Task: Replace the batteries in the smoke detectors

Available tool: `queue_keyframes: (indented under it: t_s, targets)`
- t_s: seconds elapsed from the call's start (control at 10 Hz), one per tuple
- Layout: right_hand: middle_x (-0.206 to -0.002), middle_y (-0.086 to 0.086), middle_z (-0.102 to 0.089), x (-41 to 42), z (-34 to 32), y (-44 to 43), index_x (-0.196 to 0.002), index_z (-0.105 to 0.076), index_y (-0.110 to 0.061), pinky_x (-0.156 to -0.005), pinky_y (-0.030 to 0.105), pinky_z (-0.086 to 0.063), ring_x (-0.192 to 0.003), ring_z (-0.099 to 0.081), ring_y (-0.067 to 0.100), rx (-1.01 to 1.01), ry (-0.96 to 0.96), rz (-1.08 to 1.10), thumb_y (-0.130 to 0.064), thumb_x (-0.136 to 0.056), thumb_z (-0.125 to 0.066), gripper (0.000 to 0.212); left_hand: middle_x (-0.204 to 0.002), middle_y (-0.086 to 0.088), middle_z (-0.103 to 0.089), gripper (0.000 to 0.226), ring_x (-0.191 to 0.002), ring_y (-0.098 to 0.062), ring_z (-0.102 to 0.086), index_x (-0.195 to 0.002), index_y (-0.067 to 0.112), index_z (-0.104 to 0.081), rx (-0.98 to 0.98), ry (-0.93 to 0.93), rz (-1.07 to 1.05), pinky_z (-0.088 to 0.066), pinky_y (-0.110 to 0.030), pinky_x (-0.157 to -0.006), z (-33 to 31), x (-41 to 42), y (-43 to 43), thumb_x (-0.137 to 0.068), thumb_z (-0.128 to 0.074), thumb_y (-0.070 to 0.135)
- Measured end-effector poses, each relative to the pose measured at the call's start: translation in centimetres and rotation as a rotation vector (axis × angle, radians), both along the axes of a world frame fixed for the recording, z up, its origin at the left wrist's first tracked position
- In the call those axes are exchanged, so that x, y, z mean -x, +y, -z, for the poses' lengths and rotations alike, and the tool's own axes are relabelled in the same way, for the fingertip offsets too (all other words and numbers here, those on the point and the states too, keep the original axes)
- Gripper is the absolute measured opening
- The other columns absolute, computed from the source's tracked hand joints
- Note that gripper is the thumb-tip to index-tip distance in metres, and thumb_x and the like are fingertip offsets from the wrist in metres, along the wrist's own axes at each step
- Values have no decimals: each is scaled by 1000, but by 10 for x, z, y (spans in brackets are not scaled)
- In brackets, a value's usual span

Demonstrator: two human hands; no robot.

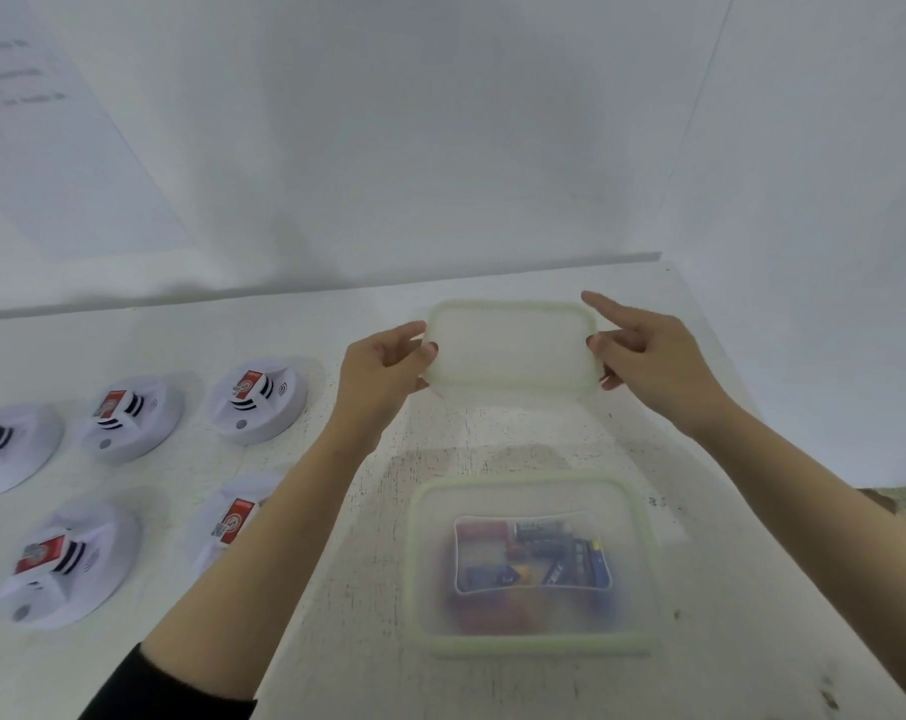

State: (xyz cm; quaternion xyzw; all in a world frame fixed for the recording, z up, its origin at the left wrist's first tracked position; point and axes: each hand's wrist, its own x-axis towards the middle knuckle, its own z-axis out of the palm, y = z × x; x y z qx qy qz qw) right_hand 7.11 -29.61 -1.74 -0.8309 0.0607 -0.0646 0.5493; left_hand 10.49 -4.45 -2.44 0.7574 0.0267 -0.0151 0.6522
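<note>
Five round white detectors [256, 402] lie on the left part of the table [336, 667], well apart from the hands: three in a far row and two in a near row. Each shows a raised middle with a red label on it, and the labels' long sides slant up toward the right. The near right detector [232, 527] is partly hidden by the left forearm [263, 553], which crosses in front of it.

Near the person, right of centre, stands an open box [413, 563], clear with a pale green rim, its long axis running left to right. Inside it lies a heap of batteries [536, 561], blue, dark and red; they are too blurred to tell which way each one points.

Beyond the box, the lid [510, 345] is held up off the table, its long axis also left to right and its face turned toward the camera. The left hand [388, 371] pinches its left short end between thumb and curled fingers. The right hand [648, 361] pinches the right short end with thumb and lower fingers, while its index finger sticks out straight past the far right corner.

A white wall [440, 148] rises behind the table, with a sheet [35, 122] of blurred print on it at the upper left. A black sleeve [170, 688] shows on the left arm at the bottom edge
</note>
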Motion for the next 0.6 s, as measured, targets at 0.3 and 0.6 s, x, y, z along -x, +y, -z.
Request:
queue_keyframes:
  t_s: [0.3, 0.6]
  targets:
    - [-93, -13, -64, 14, 0, 1, -105, -68, -33, -55, 6, -44, -49, -53, -2, 51, -23, -23, -10, -93, -51, 31, -103, -5, -70, 34, -72, -1, -70, -118, 8, -64, 29, 33, -63, -55, -15, -61, 3, 30, 2, -85, -69, 1]
    - [-124, -14, -60, 27, -7, 2, -109, -60, -49, -95, 34, -49, -90, -66, 8, 132, 36, -78, -27, -93, -54, 28, -122, 0, -65, 38, -87, 0, -63, -123, 18, -62, -161, -16, -90, -56, -28, -84, -4, 36, 7, -86, -71, 22]
